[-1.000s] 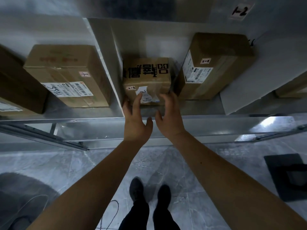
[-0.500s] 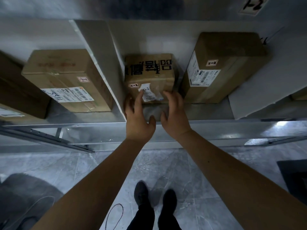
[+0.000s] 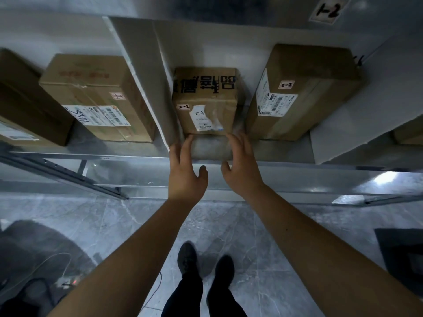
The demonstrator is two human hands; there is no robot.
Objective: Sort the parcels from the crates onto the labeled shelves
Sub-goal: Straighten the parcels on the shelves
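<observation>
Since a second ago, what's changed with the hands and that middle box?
Both hands have drawn back off the small box: left hand and right hand now sit open just in front of it, fingertips at its lower edge. The box stays on the shelf between the divider and the tall box.

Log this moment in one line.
step: shelving | box: on shelf, tagged 1-2 | left hand: open, empty | right hand: open, empty

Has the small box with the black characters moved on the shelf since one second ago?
Cannot tell: against the divider the small box sits much as before. Both hands have drawn back; left hand and right hand no longer touch it.
</observation>
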